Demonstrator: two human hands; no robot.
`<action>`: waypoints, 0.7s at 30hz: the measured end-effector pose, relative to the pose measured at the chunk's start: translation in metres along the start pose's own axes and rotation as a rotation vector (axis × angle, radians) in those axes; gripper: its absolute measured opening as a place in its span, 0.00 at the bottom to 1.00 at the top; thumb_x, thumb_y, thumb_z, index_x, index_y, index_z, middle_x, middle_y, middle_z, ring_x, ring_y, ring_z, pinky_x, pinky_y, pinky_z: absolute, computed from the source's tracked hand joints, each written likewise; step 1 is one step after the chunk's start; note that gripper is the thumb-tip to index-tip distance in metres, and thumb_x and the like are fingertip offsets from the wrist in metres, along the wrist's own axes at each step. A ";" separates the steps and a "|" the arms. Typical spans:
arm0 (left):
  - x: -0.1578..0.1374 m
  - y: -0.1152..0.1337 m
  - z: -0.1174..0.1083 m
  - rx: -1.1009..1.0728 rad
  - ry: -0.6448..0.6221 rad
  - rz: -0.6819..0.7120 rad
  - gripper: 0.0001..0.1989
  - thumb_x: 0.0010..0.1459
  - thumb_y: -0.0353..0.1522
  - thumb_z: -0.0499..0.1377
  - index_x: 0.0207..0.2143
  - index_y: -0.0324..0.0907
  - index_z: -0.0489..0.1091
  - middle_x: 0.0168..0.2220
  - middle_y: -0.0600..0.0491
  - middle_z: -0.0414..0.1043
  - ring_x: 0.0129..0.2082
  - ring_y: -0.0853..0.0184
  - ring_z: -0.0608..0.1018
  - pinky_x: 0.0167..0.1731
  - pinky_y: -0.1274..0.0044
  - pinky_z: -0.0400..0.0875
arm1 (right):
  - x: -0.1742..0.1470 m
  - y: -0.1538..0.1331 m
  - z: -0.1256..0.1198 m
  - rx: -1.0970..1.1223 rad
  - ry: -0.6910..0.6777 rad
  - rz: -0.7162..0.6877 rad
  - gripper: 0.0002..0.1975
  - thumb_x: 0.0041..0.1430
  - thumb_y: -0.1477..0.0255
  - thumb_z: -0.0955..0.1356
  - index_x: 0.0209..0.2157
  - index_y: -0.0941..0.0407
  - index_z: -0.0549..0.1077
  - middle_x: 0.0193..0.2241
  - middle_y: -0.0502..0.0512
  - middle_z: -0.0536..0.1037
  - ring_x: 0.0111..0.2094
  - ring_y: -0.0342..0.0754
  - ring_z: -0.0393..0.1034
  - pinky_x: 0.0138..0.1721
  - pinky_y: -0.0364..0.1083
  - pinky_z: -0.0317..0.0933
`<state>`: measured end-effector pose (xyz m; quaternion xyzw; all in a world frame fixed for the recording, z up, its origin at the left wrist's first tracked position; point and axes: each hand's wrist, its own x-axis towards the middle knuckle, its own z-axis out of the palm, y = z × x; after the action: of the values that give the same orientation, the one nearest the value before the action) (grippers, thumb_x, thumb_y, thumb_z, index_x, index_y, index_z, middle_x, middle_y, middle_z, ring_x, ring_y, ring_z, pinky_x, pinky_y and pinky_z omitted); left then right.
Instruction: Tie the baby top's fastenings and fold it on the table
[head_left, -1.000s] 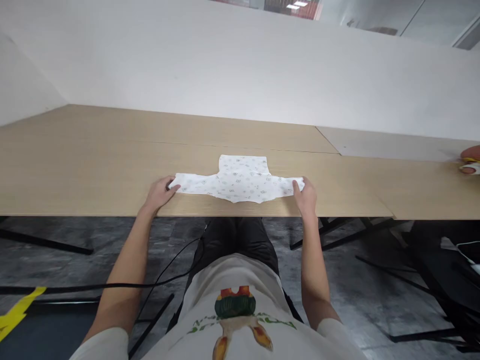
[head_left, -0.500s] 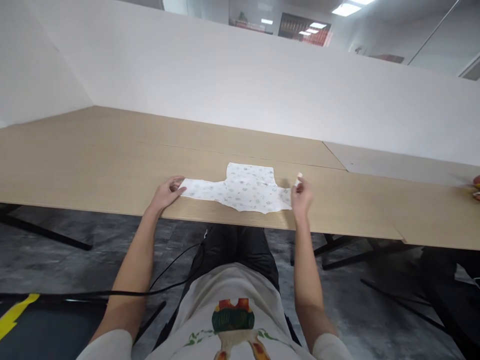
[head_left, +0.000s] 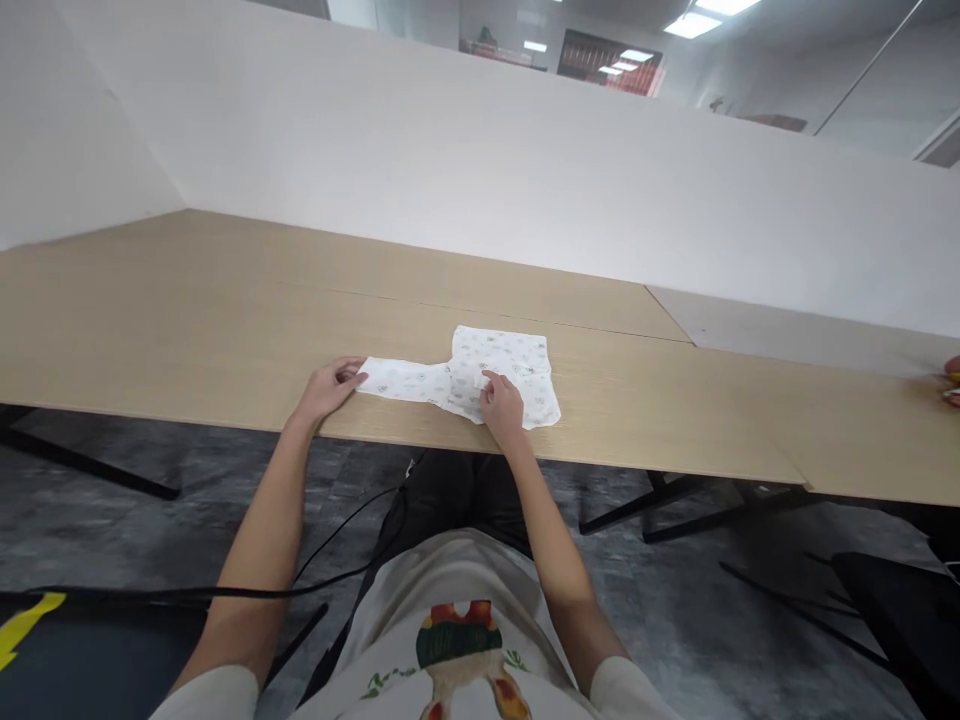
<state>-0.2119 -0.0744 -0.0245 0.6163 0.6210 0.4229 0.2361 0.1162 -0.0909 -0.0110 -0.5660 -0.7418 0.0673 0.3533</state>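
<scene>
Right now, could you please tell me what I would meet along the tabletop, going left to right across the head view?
Left hand, outstretched white sleeve, right hand, something unclear at the frame's edge.

So someone in a printed tee is at this long wooden table (head_left: pixel 225 320), and there's a white patterned cloth (head_left: pixel 501 348) lying flat near the edge. Left hand (head_left: pixel 328 389) has the end of a strip poking out leftward, and the right hand (head_left: pixel 503 404) is pinching a bit over the middle. White partition (head_left: pixel 420 150) behind, black cable (head_left: pixel 172 592) down low.
</scene>
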 end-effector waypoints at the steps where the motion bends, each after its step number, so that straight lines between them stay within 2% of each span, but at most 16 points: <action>1: -0.001 0.001 0.000 0.010 0.004 -0.004 0.33 0.46 0.51 0.59 0.48 0.37 0.70 0.40 0.45 0.75 0.40 0.59 0.75 0.44 0.68 0.70 | -0.001 0.000 -0.001 -0.007 -0.012 -0.015 0.18 0.57 0.80 0.61 0.49 0.59 0.71 0.35 0.57 0.75 0.39 0.50 0.67 0.44 0.49 0.59; 5: -0.004 0.007 0.001 0.083 0.045 -0.013 0.30 0.47 0.48 0.58 0.47 0.37 0.70 0.37 0.47 0.75 0.38 0.60 0.75 0.42 0.69 0.70 | -0.024 -0.009 -0.008 0.018 0.058 -0.119 0.14 0.57 0.73 0.65 0.46 0.57 0.71 0.36 0.59 0.77 0.42 0.53 0.68 0.50 0.54 0.55; 7: -0.002 0.017 0.006 0.054 0.084 -0.012 0.28 0.48 0.46 0.58 0.47 0.38 0.70 0.37 0.47 0.75 0.37 0.60 0.75 0.40 0.70 0.71 | -0.053 -0.019 -0.010 0.104 0.154 -0.180 0.11 0.59 0.72 0.65 0.43 0.57 0.72 0.36 0.59 0.77 0.42 0.52 0.68 0.51 0.54 0.55; 10: 0.006 0.047 0.027 -0.145 0.188 0.019 0.25 0.51 0.41 0.57 0.49 0.38 0.66 0.39 0.46 0.73 0.36 0.63 0.75 0.36 0.72 0.71 | -0.109 -0.035 0.001 0.288 0.240 -0.253 0.08 0.60 0.75 0.62 0.36 0.55 0.72 0.30 0.56 0.77 0.35 0.49 0.70 0.48 0.52 0.58; 12: 0.014 0.076 0.052 -0.217 0.222 0.085 0.24 0.52 0.38 0.57 0.50 0.39 0.64 0.37 0.48 0.72 0.33 0.65 0.74 0.34 0.73 0.70 | -0.143 -0.041 0.016 0.367 0.158 -0.309 0.08 0.59 0.76 0.61 0.34 0.55 0.72 0.27 0.54 0.77 0.30 0.47 0.70 0.46 0.51 0.61; 16: 0.024 0.136 0.118 -0.153 0.054 0.336 0.21 0.53 0.36 0.58 0.50 0.41 0.65 0.32 0.53 0.69 0.30 0.68 0.71 0.33 0.75 0.68 | -0.176 -0.041 0.044 0.376 -0.126 -0.457 0.08 0.58 0.75 0.62 0.32 0.53 0.72 0.22 0.52 0.77 0.24 0.46 0.69 0.43 0.50 0.64; 18: 0.022 0.155 0.151 -0.134 -0.013 0.402 0.18 0.54 0.33 0.56 0.49 0.41 0.66 0.32 0.53 0.69 0.30 0.68 0.71 0.34 0.74 0.67 | -0.179 -0.038 0.049 0.351 -0.143 -0.467 0.08 0.58 0.75 0.62 0.32 0.54 0.72 0.23 0.53 0.77 0.25 0.47 0.70 0.43 0.50 0.64; 21: 0.010 0.163 0.187 -0.083 -0.129 0.450 0.18 0.56 0.32 0.54 0.50 0.41 0.66 0.35 0.50 0.71 0.34 0.66 0.73 0.38 0.72 0.67 | -0.178 -0.034 0.049 0.329 -0.129 -0.434 0.08 0.57 0.75 0.62 0.32 0.54 0.73 0.24 0.53 0.78 0.26 0.47 0.71 0.42 0.49 0.64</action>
<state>0.0315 -0.0402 0.0110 0.7545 0.4338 0.4499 0.2001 0.0796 -0.2459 -0.1099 -0.3237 -0.8458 0.1455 0.3984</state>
